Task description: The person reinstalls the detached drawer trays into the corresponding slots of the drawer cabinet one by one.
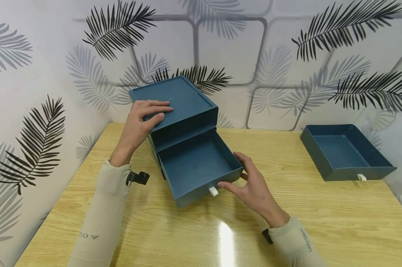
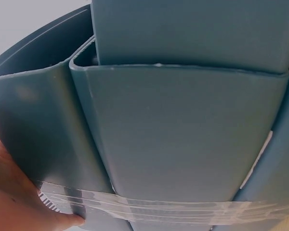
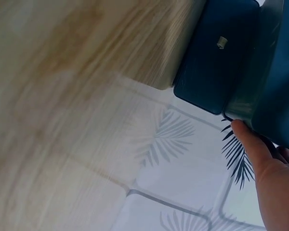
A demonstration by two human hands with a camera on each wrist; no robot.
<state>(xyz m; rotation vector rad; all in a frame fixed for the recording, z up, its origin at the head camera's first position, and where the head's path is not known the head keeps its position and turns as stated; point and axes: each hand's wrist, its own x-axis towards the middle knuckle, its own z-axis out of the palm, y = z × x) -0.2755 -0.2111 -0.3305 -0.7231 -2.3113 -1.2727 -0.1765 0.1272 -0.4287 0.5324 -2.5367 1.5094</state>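
Observation:
A dark blue drawer cabinet [image 1: 181,94] stands turned at an angle on the table, its top slot bare of a drawer. My left hand [image 1: 144,116] rests on the cabinet's top near the left edge, fingers extended. A drawer [image 1: 195,193] with a white pull tab [image 1: 213,191] sticks far out from below that slot. My right hand [image 1: 252,185] grips this drawer's front right corner, thumb on the front and fingers around the side. Below it, the right wrist view shows a lower drawer front [image 3: 209,62] with its own tab.
A separate blue drawer [image 1: 341,174] with a white tab lies at the table's right. Clear tape [image 2: 159,209] runs across the blue panels in the left wrist view. A leaf-patterned wall [image 1: 227,52] borders the wooden table [image 1: 174,237] at the back.

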